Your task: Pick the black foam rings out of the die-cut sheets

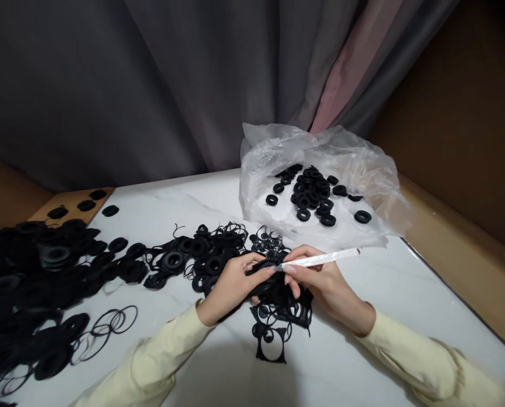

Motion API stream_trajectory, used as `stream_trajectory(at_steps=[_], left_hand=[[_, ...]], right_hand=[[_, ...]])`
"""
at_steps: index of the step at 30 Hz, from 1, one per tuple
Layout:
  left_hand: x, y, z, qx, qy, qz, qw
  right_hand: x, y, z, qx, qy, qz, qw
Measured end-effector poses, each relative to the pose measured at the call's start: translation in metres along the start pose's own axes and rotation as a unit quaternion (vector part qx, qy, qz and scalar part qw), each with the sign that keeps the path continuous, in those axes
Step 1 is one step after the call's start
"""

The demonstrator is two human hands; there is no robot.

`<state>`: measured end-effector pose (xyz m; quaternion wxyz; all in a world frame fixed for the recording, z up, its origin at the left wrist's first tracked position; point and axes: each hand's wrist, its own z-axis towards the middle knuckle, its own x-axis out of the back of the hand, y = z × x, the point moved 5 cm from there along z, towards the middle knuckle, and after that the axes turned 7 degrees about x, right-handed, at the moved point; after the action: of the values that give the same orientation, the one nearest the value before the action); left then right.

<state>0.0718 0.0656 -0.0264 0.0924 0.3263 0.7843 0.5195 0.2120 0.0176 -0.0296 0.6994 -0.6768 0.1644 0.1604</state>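
- Right hand [326, 281] is clamping a slim white pen-shaped tool [324, 258]; its pointed tip is facing the left thumb, so slipping could nick it.
- Left hand [232, 281] is pinching a black rubber piece [264, 264] above tangled black rubber scraps [280, 297]; loosening could lose it there.

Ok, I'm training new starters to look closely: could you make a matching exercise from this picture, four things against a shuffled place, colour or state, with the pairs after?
Things
1. White pen-like tool
2. Clear plastic bag
3. Curtain
4. Brown board

Places, colours, states
A. Grey, with a pink strip
B. At the far left, bearing dark pieces
C. Held in the right hand
D. Spread open, holding thick black rings

Pairs: 1-C, 2-D, 3-A, 4-B
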Motion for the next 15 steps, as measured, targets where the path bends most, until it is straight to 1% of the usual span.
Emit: stream_trajectory(at_steps=[6,12,15], left_hand=[[0.0032,0.0008,-0.0019,0.015,-0.018,-0.053,0.998],[0.0019,0.0034,-0.0024,0.016,-0.069,-0.061,0.996],[0.0016,0.0027,-0.0017,0.019,-0.077,-0.065,0.995]], right_hand=[[0.0073,0.0021,0.0013,-0.001,-0.006,-0.011,1.000],[0.0091,0.0040,0.0012,-0.009,0.008,-0.010,1.000],[0.0107,0.0046,0.0021,-0.010,0.016,-0.003,1.000]])
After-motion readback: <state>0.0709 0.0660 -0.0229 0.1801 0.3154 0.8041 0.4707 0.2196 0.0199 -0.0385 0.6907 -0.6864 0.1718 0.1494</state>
